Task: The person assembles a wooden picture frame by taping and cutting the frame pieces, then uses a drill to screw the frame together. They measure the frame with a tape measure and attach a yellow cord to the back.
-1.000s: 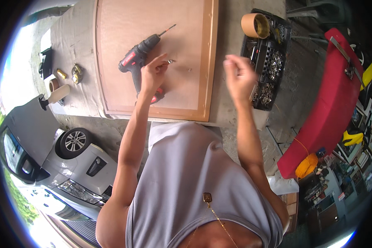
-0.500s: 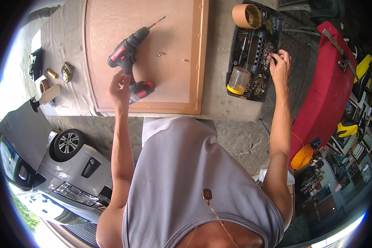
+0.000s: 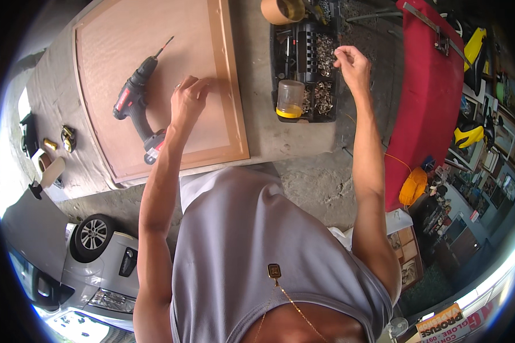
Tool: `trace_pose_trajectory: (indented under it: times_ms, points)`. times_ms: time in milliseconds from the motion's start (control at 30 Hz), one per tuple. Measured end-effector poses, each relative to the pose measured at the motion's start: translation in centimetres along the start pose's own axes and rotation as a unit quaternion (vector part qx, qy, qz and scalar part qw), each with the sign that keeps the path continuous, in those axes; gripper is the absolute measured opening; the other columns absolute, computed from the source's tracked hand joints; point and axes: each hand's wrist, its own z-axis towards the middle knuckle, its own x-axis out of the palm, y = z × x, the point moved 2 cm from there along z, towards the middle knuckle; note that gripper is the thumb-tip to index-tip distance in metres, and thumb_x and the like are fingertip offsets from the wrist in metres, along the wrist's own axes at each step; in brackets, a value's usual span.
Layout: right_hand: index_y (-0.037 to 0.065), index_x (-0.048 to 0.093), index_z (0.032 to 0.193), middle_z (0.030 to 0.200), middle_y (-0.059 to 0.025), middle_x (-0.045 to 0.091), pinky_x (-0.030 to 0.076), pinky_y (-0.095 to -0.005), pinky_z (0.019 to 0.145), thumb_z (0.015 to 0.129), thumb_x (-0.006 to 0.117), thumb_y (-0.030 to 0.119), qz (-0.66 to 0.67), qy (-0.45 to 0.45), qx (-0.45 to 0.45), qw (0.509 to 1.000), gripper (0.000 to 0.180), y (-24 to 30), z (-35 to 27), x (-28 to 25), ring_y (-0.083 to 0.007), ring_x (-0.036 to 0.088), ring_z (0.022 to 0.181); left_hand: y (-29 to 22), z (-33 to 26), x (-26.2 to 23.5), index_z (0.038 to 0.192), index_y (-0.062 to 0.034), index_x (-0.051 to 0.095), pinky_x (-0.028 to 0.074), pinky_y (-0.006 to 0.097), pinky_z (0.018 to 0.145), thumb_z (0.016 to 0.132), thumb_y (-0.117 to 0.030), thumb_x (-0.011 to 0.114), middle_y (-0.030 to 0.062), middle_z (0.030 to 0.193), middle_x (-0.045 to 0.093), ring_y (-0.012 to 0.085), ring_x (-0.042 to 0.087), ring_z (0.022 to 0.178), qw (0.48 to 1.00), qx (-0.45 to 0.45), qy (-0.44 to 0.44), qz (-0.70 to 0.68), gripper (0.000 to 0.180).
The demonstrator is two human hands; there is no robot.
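My left hand (image 3: 190,104) is over the right part of a framed brown panel (image 3: 106,51), fingers bent and tips drawn together near its surface; anything between them is too small to make out. A cordless drill (image 3: 136,97) with a long bit lies on the panel, left of that hand. My right hand (image 3: 355,67) is at the right edge of a black organizer tray (image 3: 276,63), beside small metal fittings (image 3: 325,54). Thumb and fingertips there are pinched together, and what they hold, if anything, I cannot make out.
A clear jar with a yellow lid (image 3: 290,98) and a tape roll (image 3: 281,10) sit on the tray. A tape measure (image 3: 68,138) lies at the left of the cloth-covered table. Red padded board (image 3: 426,103) stands at right; a silver car (image 3: 100,251) is at lower left.
My left hand has gone from beside the drill's handle to the panel's right part. My right hand has drawn slightly off the fittings. The whole view has shifted and tilted.
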Motion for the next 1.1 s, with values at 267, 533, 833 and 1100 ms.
trace_pose_trajectory:
  times_ms: [267, 533, 833, 1100]
  points:
    - [0.004, 0.071, 0.088, 0.082, -0.0101, 0.07, 0.052, -0.031, 0.061, 0.076, 0.07, 0.007, -0.116, 0.075, -0.009, 0.99, 0.012, 0.4, -0.4, 0.0, -0.018, 0.068, 0.069, 0.9, -0.6, 1.0, 0.086, -0.0078, 0.066, 0.05, 0.036, 0.063, 0.078, -0.006, 0.066, 0.0085, 0.081, 0.064, 0.0266, 0.064, 0.07, 0.997, -0.064, -0.002, -0.05, 0.008]
    - [0.006, 0.071, 0.087, 0.089, -0.0063, 0.066, 0.052, -0.0363, 0.071, 0.077, 0.068, 0.013, -0.241, 0.022, -0.144, 0.96, 0.012, 1.7, 0.5, 1.1, -0.0258, 0.065, 0.079, 0.8, -1.4, 0.6, 0.083, -0.0045, 0.063, 0.05, 0.034, 0.061, 0.076, -0.002, 0.066, 0.0106, 0.074, 0.063, 0.0236, 0.063, 0.065, 0.993, -0.088, -0.025, -0.074, 0.009]
    - [0.008, 0.069, 0.085, 0.084, -0.0062, 0.065, 0.051, -0.0362, 0.069, 0.076, 0.069, 0.016, -0.25, 0.057, -0.165, 0.952, 0.012, 0.8, 1.7, 2.0, -0.0249, 0.064, 0.08, 0.6, -1.7, 0.7, 0.083, -0.0034, 0.063, 0.05, 0.031, 0.061, 0.075, -0.002, 0.066, 0.0101, 0.075, 0.064, 0.0206, 0.064, 0.065, 0.989, -0.101, -0.036, -0.098, 0.009]
    - [0.0, 0.065, 0.097, 0.082, -0.0107, 0.067, 0.046, -0.0205, 0.054, 0.086, 0.064, 0.003, 0.283, 0.085, 0.094, 0.951, 0.011, 4.3, -0.7, 2.7, -0.0099, 0.059, 0.064, 0.6, -2.3, -0.6, 0.094, 0.0045, 0.064, 0.053, 0.026, 0.067, 0.083, 0.002, 0.066, 0.0102, 0.082, 0.068, 0.0156, 0.066, 0.077, 0.827, -0.243, -0.068, -0.501, 0.012]
